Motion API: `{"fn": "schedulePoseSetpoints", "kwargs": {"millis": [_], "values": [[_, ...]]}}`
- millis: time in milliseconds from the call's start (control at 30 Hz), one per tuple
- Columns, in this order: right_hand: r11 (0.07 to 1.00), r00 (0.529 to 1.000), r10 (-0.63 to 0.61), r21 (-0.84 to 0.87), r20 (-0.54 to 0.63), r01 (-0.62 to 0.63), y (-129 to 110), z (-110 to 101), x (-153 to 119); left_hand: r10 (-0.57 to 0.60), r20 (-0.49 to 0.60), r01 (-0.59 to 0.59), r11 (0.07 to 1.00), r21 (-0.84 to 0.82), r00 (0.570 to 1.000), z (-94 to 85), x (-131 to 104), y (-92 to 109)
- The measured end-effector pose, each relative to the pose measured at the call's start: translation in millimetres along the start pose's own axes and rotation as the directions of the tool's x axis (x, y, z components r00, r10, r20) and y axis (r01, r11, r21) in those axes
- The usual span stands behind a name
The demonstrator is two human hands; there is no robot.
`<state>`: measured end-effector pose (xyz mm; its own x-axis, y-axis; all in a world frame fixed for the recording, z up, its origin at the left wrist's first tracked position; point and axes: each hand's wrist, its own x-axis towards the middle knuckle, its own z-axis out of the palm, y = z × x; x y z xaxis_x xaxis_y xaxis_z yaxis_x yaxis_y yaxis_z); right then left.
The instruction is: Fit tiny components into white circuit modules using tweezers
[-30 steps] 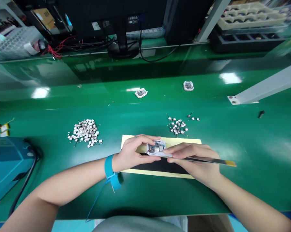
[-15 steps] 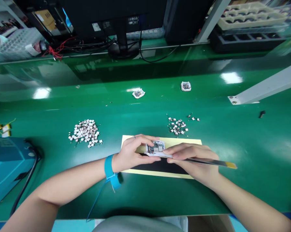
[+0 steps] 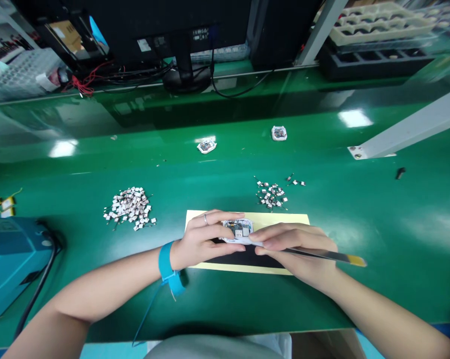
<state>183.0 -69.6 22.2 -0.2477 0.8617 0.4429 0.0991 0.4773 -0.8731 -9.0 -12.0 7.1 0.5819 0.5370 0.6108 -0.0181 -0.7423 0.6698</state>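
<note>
Two hands on one pc. L hand (image 3: 197,242) has the white case (image 3: 232,242), open side up, circuit bd (image 3: 247,226) showing. Change: a L finger has dropped from the case's upper edge to over the bd's L end; the other finger runs along the top edge, thumb below. Reads as a closer hold on that end, w/ less of the bd in view.

R hand (image 3: 305,247): grip closed on a slim metal tool (image 3: 331,255), yellow end pointing out R. Fingertips sit at the case's lower R corner; tool's working tip partly hidden, can't tell if it touches the bd. L grip is clasped on the case.

Case loc: above the yellow-edged pad (image 3: 247,269), approx mid; can't tell if it's resting or lifted. Pad's on the green surface (image 3: 210,184). Small-parts piles, bigger one (image 3: 130,205) to L, smaller one (image 3: 271,195) just beyond pad, R side. 2 more open units further back, L one (image 3: 207,146) and R one (image 3: 279,133), well apart. Wrist strap (image 3: 165,262) on L wrist.
</note>
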Motion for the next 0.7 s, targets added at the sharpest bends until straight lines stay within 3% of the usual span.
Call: {"fn": "schedulePoseSetpoints", "kwargs": {"millis": [167,333,700], "values": [[1.0,1.0,-0.006,-0.016,0.003,0.006,-0.7,0.0,0.9,0.001,-0.03,-0.001,1.0,0.008,1.0,0.3,0.1,0.1],[0.999,1.0,0.0,-0.035,0.016,0.001,-0.2,-1.3,-0.8,-0.078,-0.047,0.077,0.997,-0.031,0.996,1.0,0.1,0.4],[0.999,0.999,0.05,-0.015,-0.006,-0.05,-1.8,0.5,1.2,-0.017,-0.034,0.02,0.995,0.101,0.999,-0.4,3.2,5.0]]}}
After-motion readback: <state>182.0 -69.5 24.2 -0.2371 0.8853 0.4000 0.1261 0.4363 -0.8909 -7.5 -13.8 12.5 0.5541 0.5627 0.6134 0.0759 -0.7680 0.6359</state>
